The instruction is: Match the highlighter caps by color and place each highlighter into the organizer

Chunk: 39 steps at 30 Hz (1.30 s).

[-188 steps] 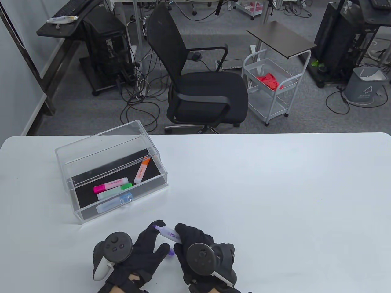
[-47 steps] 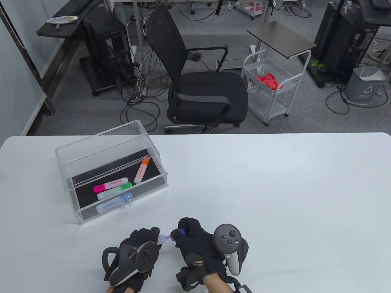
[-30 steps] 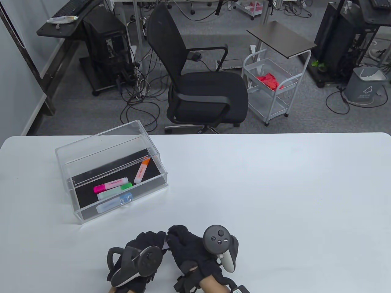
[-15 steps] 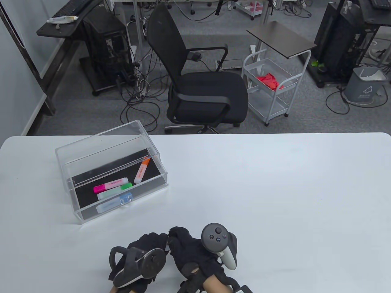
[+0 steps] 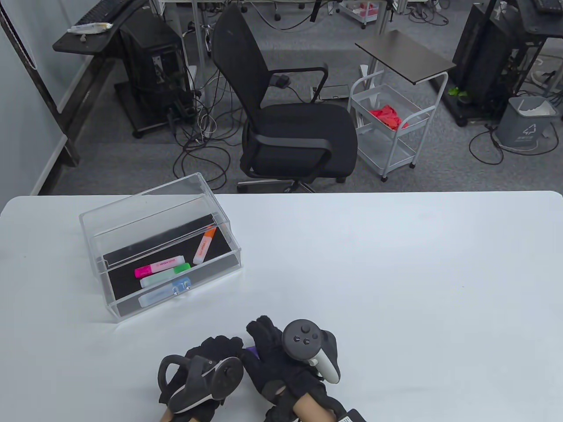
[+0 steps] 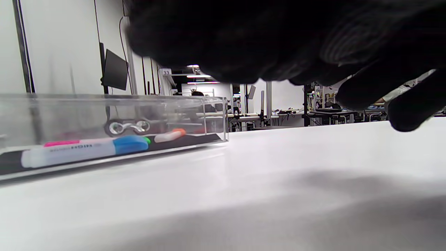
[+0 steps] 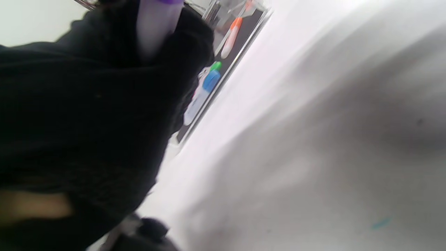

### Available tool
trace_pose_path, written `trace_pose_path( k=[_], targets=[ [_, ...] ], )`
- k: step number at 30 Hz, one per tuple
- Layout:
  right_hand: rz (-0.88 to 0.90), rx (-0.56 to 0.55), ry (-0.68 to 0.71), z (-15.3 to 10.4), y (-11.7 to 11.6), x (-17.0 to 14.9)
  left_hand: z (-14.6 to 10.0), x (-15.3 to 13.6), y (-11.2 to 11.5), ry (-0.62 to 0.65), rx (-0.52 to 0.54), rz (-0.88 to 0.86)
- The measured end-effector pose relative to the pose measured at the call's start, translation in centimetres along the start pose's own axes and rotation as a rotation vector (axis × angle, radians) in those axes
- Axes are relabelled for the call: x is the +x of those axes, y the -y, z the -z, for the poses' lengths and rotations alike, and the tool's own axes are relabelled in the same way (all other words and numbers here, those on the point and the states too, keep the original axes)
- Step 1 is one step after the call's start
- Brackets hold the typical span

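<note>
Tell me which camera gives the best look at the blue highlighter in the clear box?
The left wrist view: the blue highlighter lies side-on at the front of the clear box, sharp enough to show its lettering. The table view shows it small and pale behind the box wall; the right wrist view shows it blurred.

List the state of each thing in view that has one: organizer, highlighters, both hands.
organizer: open-topped, four highlighters inside
pink highlighter: capped, lying flat
green highlighter: capped, flat
blue highlighter: capped, flat
orange highlighter: capped, flat
purple highlighter: held in right hand
left hand: curled beside it, grip unclear

Probably an office-lab: swivel chair (image 5: 294, 127), computer towers (image 5: 154, 66), floor cables (image 5: 202, 145).
</note>
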State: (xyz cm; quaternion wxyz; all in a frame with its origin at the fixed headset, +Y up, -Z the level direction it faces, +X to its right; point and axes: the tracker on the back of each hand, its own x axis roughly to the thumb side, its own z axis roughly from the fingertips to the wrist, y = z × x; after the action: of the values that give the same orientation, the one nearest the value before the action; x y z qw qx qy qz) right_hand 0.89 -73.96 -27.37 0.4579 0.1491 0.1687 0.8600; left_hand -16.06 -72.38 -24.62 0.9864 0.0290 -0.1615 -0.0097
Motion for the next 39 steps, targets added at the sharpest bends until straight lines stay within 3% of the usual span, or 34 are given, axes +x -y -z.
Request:
trace_pose_path(
  k=[7, 12, 17, 23, 31, 39],
  targets=[
    [-0.215, -0.105, -0.015, -0.3, 1.7, 1.3, 0.1, -1.2, 0.0, -0.055, 0.008, -0.009],
    [-0.488, -0.174, -0.039, -1.1, 3.2, 1.8, 0.3, -2.2, 0.4, -0.088, -0.018, -0.003],
    [-0.689, -0.257, -0.084, -2.3, 5.0, 0.6, 0.3, -2.3, 0.5, -0.093, -0.03, 0.003],
    [-0.871, -0.27, -0.101, -3.6, 6.8, -1.4, 0.1, -1.8, 0.4, -0.089, -0.033, 0.005],
    [-0.869, -0.219, -0.231, -4.1, 8.7, -4.5, 0.1, -2.0, 0.7, -0.104, -0.046, 0.01],
    [-0.836, -0.299, -0.224, -4.2, 9.4, -5.5, 0.0, -2.7, 0.6, -0.125, -0.047, 0.003]
  ],
)
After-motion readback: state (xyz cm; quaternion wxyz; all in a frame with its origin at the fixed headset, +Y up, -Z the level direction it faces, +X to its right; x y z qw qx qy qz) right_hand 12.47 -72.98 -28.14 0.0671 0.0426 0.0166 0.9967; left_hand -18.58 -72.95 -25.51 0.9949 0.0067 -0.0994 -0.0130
